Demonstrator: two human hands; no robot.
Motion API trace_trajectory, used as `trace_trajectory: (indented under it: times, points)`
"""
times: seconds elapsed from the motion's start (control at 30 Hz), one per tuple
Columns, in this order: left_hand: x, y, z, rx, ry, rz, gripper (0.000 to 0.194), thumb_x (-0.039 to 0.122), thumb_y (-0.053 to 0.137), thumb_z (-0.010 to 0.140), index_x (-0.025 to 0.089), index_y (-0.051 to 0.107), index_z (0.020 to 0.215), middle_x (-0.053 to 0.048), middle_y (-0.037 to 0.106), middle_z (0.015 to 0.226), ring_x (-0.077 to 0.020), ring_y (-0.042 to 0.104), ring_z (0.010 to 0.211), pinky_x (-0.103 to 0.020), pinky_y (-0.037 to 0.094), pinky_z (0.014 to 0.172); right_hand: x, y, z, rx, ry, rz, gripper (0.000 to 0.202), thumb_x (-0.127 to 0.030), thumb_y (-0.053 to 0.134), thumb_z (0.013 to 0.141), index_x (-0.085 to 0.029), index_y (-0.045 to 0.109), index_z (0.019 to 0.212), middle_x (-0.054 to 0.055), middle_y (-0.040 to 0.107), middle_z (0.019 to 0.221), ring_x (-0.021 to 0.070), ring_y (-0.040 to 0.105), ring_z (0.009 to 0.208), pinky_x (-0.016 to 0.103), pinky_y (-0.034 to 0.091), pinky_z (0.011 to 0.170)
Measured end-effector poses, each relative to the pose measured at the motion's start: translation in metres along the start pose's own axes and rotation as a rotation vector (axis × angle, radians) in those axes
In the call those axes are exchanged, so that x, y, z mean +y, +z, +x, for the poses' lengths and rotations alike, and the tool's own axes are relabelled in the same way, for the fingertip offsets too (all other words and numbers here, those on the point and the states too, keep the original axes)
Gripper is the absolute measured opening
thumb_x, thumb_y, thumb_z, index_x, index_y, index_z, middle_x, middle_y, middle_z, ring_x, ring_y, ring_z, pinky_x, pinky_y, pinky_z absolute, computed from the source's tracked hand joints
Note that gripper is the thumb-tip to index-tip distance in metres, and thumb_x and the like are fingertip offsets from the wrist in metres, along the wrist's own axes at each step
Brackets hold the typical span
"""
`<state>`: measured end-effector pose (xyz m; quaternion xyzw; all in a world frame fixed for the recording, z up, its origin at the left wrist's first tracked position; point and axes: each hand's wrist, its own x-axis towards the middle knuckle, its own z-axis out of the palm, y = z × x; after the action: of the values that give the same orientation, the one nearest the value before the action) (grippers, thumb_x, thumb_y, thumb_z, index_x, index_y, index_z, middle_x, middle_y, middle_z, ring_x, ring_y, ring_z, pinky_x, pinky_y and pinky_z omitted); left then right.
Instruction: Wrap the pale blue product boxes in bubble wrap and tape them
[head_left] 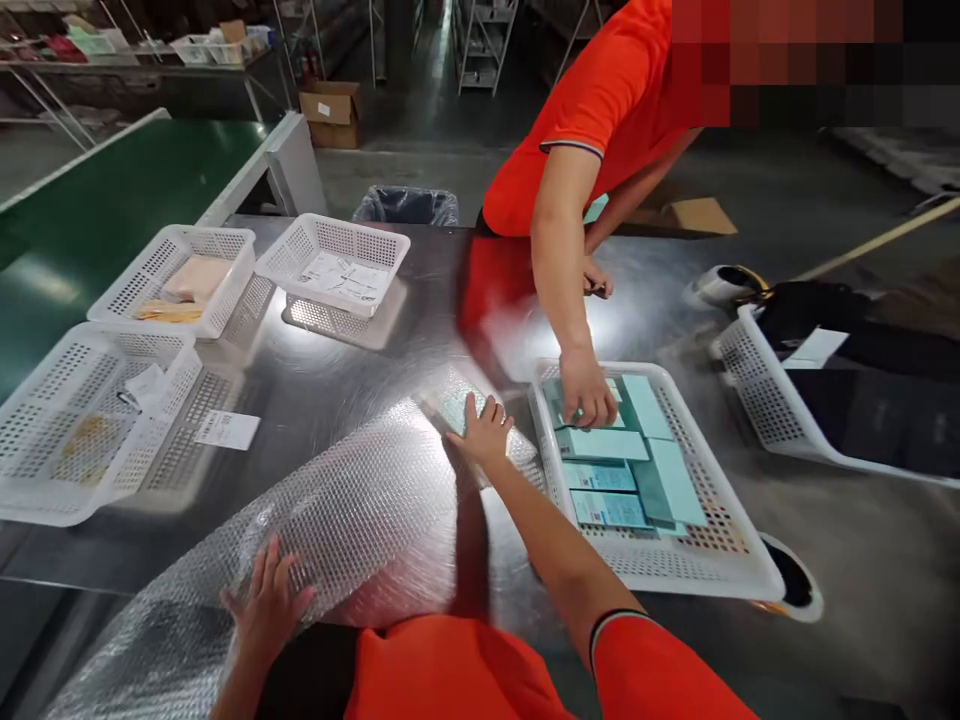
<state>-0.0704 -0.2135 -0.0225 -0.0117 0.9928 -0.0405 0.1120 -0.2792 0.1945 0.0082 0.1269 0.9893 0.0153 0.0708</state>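
Note:
A long sheet of bubble wrap [345, 500] lies over the metal table in front of me and hangs toward the lower left. My left hand [266, 598] is on the sheet's near side with fingers spread, holding nothing. My right hand [484, 432] is open at the sheet's far end, its fingers apart over a pale teal item [456, 405] that seems covered by plastic. The kind of that item is hard to make out. Right of this hand, a white basket [720, 570] holds several teal boxes [667, 475], and a co-worker's hand [587, 390] reaches in among them.
White baskets [322, 222] with papers and small goods stand at the left, near a white label [227, 430]. Beyond them runs a green conveyor belt [150, 175]. Another basket [757, 390] with dark goods is at the right, by a tape roll [724, 285]. A co-worker leans over the table.

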Motion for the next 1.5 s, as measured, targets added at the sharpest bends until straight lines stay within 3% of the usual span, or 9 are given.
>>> trace_trajectory:
  times: [0.1, 0.2, 0.33, 0.43, 0.53, 0.8, 1.07, 1.4, 1.5]
  points:
    - [-0.026, 0.006, -0.009, -0.103, -0.021, 0.036, 0.055, 0.046, 0.039, 0.092, 0.023, 0.043, 0.141, -0.011, 0.028, 0.158, -0.0341, 0.026, 0.144, -0.08, 0.024, 0.099, 0.008, -0.001, 0.01, -0.075, -0.01, 0.014, 0.098, -0.064, 0.058, 0.076, -0.02, 0.014, 0.152, 0.026, 0.024, 0.152, 0.0433, 0.029, 0.132, 0.057, 0.021, 0.102]
    - [-0.018, -0.005, -0.002, -0.103, -0.047, 0.082, 0.064, 0.051, 0.043, 0.088, 0.015, 0.043, 0.141, -0.018, 0.032, 0.155, -0.0358, 0.026, 0.143, -0.072, 0.026, 0.104, 0.007, -0.002, 0.01, -0.064, -0.013, 0.015, 0.096, -0.061, 0.058, 0.077, -0.02, 0.015, 0.152, 0.026, 0.025, 0.152, 0.0433, 0.028, 0.132, 0.058, 0.021, 0.102]
    - [0.058, -0.039, 0.038, -0.018, 0.082, 0.037, 0.067, 0.048, 0.046, 0.089, 0.015, 0.036, 0.146, -0.023, 0.022, 0.157, -0.041, 0.019, 0.144, -0.07, 0.023, 0.106, -0.006, -0.001, -0.004, 0.059, 0.004, 0.004, 0.093, -0.056, 0.061, 0.078, -0.019, 0.02, 0.151, 0.028, 0.026, 0.151, 0.0445, 0.029, 0.132, 0.06, 0.018, 0.103]
    - [0.122, -0.052, 0.065, -0.09, 0.247, -0.085, 0.071, 0.044, 0.053, 0.087, 0.032, 0.023, 0.15, -0.015, 0.011, 0.162, -0.0469, 0.014, 0.144, -0.076, 0.021, 0.102, -0.018, 0.002, -0.017, 0.15, 0.002, -0.015, 0.094, -0.054, 0.065, 0.076, -0.018, 0.022, 0.151, 0.029, 0.024, 0.152, 0.0465, 0.027, 0.134, 0.061, 0.014, 0.105]
    - [0.146, -0.047, 0.073, -0.197, 0.278, -0.115, 0.081, 0.042, 0.064, 0.08, 0.042, 0.019, 0.148, -0.009, 0.008, 0.163, -0.049, 0.007, 0.144, -0.082, 0.019, 0.097, -0.026, 0.003, -0.026, 0.182, -0.013, -0.019, 0.09, -0.058, 0.059, 0.08, -0.017, 0.021, 0.151, 0.03, 0.021, 0.153, 0.0478, 0.024, 0.136, 0.063, 0.011, 0.105]
    - [0.094, -0.035, 0.076, -0.243, 0.324, -0.053, 0.085, 0.041, 0.065, 0.079, 0.044, 0.014, 0.147, -0.002, 0.006, 0.162, -0.0464, 0.0, 0.145, -0.085, 0.013, 0.095, -0.028, -0.012, -0.04, 0.06, 0.016, 0.095, 0.071, -0.049, 0.049, 0.088, -0.019, 0.029, 0.149, 0.025, 0.031, 0.15, 0.0433, 0.032, 0.131, 0.058, 0.021, 0.103]
    - [0.1, -0.03, 0.065, -0.204, 0.323, -0.05, 0.092, 0.041, 0.068, 0.076, 0.041, 0.011, 0.148, -0.007, 0.004, 0.162, -0.0477, 0.0, 0.145, -0.085, 0.017, 0.095, -0.069, -0.029, -0.058, 0.063, 0.01, 0.109, 0.063, -0.021, 0.046, 0.088, -0.011, 0.031, 0.148, 0.023, 0.044, 0.141, 0.0373, 0.039, 0.124, 0.053, 0.029, 0.099]
    - [0.094, -0.042, 0.066, -0.269, 0.33, -0.078, 0.087, 0.035, 0.065, 0.078, 0.04, 0.014, 0.149, -0.004, 0.003, 0.162, -0.0439, 0.002, 0.146, -0.082, 0.019, 0.098, -0.068, -0.056, -0.09, -0.026, -0.563, 0.196, 0.043, -0.013, 0.043, 0.09, -0.024, 0.055, 0.13, 0.01, 0.06, 0.116, 0.026, 0.05, 0.103, 0.041, 0.037, 0.09]
    - [0.093, -0.04, 0.066, -0.269, 0.331, -0.094, 0.086, 0.033, 0.064, 0.079, 0.04, 0.014, 0.149, -0.003, 0.002, 0.162, -0.0445, 0.001, 0.146, -0.081, 0.018, 0.099, -0.065, -0.054, -0.082, -0.06, -0.501, 0.323, 0.049, -0.02, 0.053, 0.088, -0.028, 0.05, 0.136, 0.009, 0.054, 0.131, 0.0256, 0.046, 0.116, 0.039, 0.034, 0.098]
